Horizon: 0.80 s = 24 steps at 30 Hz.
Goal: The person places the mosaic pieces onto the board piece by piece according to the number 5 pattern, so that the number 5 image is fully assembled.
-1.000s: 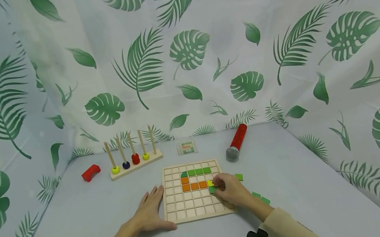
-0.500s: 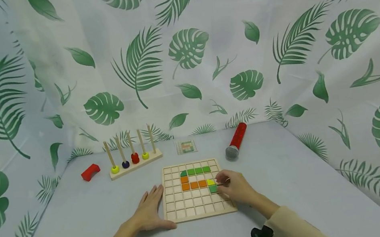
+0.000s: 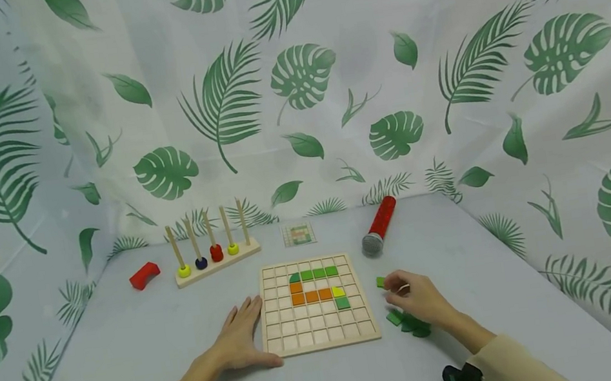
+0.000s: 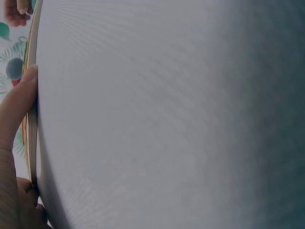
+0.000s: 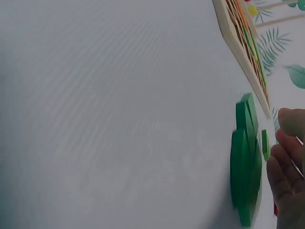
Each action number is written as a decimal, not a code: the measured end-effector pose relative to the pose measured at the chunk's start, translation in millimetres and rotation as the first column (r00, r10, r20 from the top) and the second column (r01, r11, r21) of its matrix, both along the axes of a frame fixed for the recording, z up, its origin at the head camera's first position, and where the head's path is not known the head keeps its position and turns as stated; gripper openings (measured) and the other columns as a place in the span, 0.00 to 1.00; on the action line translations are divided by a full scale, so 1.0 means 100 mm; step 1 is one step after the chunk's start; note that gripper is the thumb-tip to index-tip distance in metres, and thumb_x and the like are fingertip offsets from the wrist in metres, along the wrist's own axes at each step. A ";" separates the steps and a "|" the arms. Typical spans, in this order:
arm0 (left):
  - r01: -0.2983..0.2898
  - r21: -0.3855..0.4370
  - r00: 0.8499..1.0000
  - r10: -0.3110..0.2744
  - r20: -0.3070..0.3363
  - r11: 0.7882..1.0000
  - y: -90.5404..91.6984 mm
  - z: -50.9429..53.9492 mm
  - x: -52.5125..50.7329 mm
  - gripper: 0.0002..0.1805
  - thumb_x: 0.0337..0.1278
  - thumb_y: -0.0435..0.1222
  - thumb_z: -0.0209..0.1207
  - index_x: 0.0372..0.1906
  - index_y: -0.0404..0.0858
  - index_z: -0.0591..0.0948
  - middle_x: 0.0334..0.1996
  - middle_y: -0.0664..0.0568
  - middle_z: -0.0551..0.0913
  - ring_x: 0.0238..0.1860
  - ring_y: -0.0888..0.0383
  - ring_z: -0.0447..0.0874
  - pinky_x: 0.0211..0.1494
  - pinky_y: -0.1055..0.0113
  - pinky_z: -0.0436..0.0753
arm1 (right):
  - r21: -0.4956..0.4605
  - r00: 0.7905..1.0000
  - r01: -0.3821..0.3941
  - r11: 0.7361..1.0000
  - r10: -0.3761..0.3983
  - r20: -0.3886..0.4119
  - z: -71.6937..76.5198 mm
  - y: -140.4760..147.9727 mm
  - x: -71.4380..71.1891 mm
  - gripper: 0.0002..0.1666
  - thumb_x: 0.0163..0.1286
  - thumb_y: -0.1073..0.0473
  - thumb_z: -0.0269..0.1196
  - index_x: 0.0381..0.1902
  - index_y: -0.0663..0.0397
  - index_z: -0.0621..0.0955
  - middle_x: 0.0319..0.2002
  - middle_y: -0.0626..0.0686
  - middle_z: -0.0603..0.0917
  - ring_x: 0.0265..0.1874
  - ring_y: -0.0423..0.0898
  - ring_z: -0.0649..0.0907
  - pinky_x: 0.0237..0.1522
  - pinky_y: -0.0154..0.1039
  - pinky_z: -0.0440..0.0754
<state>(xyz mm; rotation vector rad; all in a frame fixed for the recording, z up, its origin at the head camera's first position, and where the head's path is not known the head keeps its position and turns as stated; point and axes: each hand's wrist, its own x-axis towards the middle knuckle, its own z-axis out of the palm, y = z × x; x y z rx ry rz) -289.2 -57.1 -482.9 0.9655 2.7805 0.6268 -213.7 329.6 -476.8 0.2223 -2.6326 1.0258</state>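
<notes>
While the pale tabletop point(image 3: 131, 365) spreads beneath everything, a wooden grid board point(image 3: 321, 326) lies flat on it, with the left hand point(image 3: 241, 342) splayed and grasping nothing, its thumb against the near edge and its fingers along the left side. To the board's right, the right hand point(image 3: 423, 297) hangs with bent fingers over a cluster of green pieces point(image 3: 415, 325), its fingertips right at a single green tile point(image 3: 380, 282), though whether they pinch it cannot be told. Orange squares point(image 3: 311, 297), green squares point(image 3: 319, 273) and a yellow piece point(image 3: 338, 291) sit in the board's cells.
</notes>
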 end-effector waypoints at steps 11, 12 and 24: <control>-0.001 -0.002 1.000 0.001 -0.004 1.000 0.00 -0.01 0.00 0.72 0.24 0.71 0.65 0.73 0.31 0.51 0.72 0.41 0.52 0.73 0.45 0.43 0.72 0.48 0.41 | 0.041 0.999 0.014 0.999 -0.015 0.039 -0.05 0.34 0.27 0.13 0.58 0.67 0.67 0.42 0.58 0.81 0.37 0.47 0.83 0.36 0.42 0.82 0.38 0.35 0.82; -0.001 -0.001 1.000 0.001 -0.003 1.000 0.00 -0.01 0.00 0.72 0.24 0.71 0.65 0.73 0.30 0.51 0.72 0.40 0.52 0.73 0.45 0.43 0.72 0.48 0.41 | 0.033 0.999 0.005 0.999 -0.006 0.043 -0.05 0.36 0.30 0.12 0.58 0.67 0.67 0.42 0.59 0.81 0.37 0.47 0.84 0.36 0.43 0.82 0.38 0.35 0.82; -0.006 -0.008 1.000 0.006 -0.001 1.000 -0.01 -0.02 -0.01 0.72 0.24 0.72 0.64 0.73 0.30 0.51 0.72 0.40 0.52 0.73 0.45 0.43 0.72 0.48 0.41 | 0.016 0.980 -0.131 0.991 0.127 0.154 -0.02 0.52 0.52 0.22 0.53 0.60 0.71 0.46 0.57 0.80 0.42 0.47 0.83 0.41 0.44 0.81 0.42 0.36 0.81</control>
